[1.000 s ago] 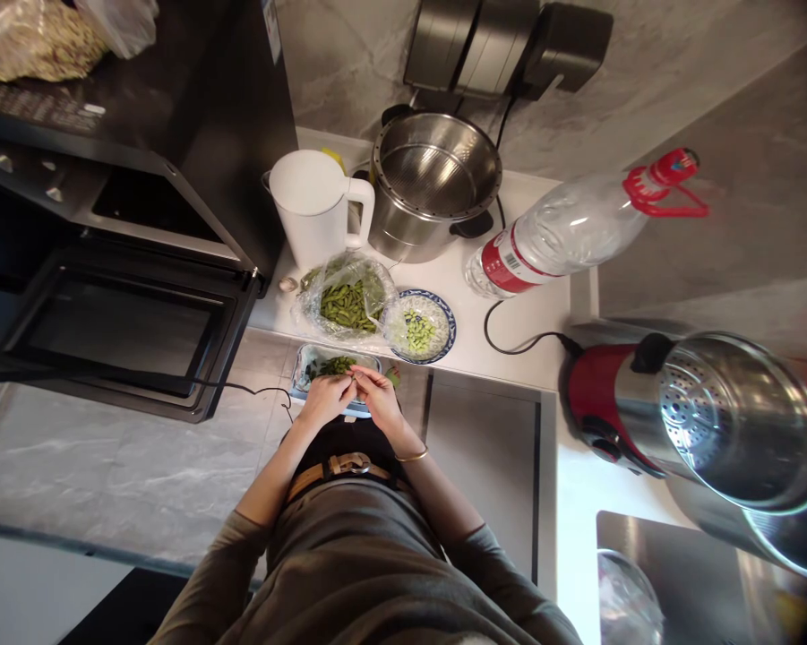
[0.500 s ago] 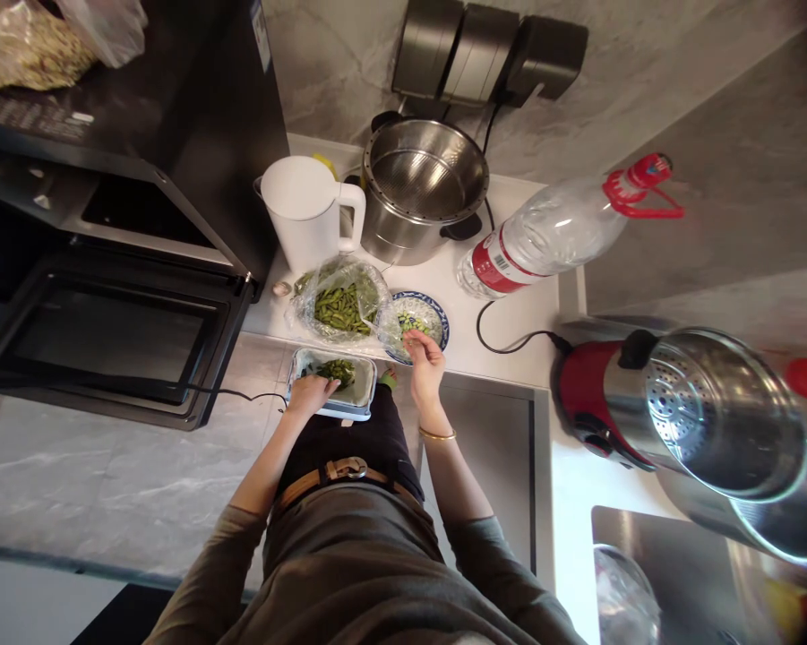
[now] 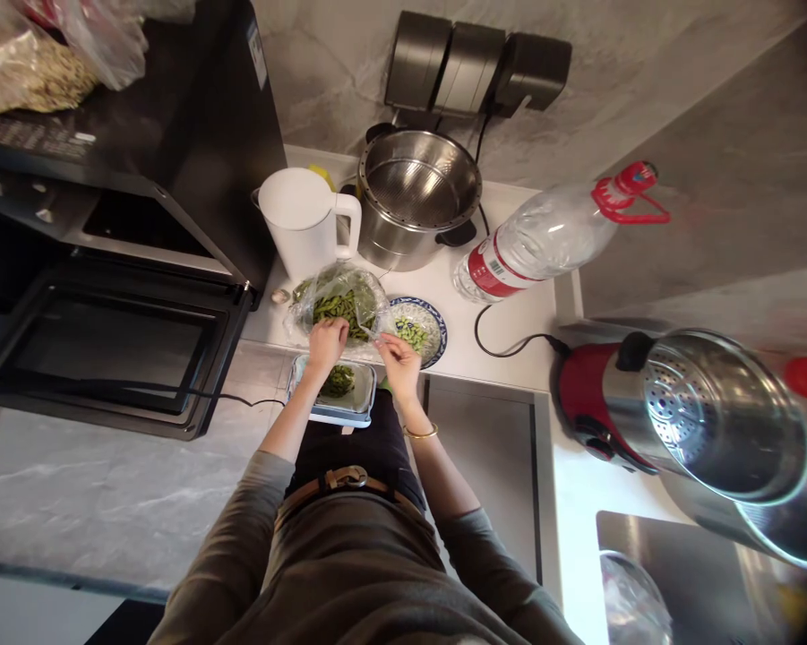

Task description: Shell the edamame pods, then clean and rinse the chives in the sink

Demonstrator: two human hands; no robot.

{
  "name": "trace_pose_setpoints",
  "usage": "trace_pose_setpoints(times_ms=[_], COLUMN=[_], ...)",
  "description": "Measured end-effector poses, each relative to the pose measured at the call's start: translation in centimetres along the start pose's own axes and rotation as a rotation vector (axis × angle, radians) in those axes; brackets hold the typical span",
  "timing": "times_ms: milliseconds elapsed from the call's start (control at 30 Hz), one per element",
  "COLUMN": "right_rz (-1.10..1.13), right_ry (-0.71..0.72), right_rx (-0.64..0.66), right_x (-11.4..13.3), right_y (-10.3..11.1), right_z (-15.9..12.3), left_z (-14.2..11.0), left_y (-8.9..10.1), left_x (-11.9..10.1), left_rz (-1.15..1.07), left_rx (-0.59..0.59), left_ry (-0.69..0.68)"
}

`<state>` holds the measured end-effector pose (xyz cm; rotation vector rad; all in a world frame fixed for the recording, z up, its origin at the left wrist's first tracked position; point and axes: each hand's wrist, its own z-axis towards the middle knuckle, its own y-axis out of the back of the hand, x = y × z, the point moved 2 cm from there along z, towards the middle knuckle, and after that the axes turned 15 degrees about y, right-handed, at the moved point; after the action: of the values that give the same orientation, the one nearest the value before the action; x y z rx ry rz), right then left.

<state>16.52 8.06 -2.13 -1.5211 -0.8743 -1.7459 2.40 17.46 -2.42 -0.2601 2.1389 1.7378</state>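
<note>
A clear plastic bag (image 3: pixel 300 321) full of green bean pods (image 3: pixel 349 309), which look like edamame, lies open on the counter. My left hand (image 3: pixel 328 343) reaches over its near edge, fingers curled down at the pods; whatever is between them is hidden. At the bag's right side, my right hand (image 3: pixel 399 360) pinches the plastic with thumb and forefinger. Just beyond that hand sits a blue-rimmed plate (image 3: pixel 438 333) holding shelled green beans (image 3: pixel 411 334). Below my left wrist, a light bin (image 3: pixel 361 394) at the counter's front edge contains empty-looking pods (image 3: pixel 338 381).
A white jug (image 3: pixel 299 219) and a steel pot (image 3: pixel 403 242) stand behind the bag. A large water bottle (image 3: pixel 544 242) is right of the plate. Farther right is a red-based steamer (image 3: pixel 591 385). An oven door (image 3: pixel 121 340) hangs open at left.
My left hand has moved from the bin up to the pods in the bag. My right hand has shifted left, from above the plate to the bag's edge.
</note>
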Motion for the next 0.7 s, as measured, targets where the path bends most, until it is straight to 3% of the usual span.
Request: trace_pose_setpoints(times_ms=[133, 267, 367, 433, 600, 700], right_rz=[0.083, 0.267, 0.352, 0.311, 0.124, 0.139], right_ry=[-0.041, -0.224, -0.367, -0.366, -0.304, -0.335], right_rx=[0.054, 0.064, 0.172, 0.267, 0.45, 0.443], right_x=[-0.5, -0.9, -0.9, -1.2, -3.0, -3.5], right_y=[-2.0, -2.0, -1.6, -1.4, -2.0, -2.4], right_z=[-0.1, -0.3, -1.3, -2.3, -5.2, -6.0], left_z=[1.8, 1.5, 1.4, 1.7, 1.8, 0.6], left_y=[-1.8, -2.7, -3.3, -3.6, -2.9, -1.4], left_x=[-0.9, -1.1, -1.2, -1.3, -1.2, -0.3], left_rz=[0.072, 0.104, 0.115, 0.113, -0.043, -0.125], left_rx=[0.163, 0.165, 0.213, 0.243, 0.17, 0.108], left_ry=[0.012, -0.021, 0.02, 0.058, 0.073, 0.059])
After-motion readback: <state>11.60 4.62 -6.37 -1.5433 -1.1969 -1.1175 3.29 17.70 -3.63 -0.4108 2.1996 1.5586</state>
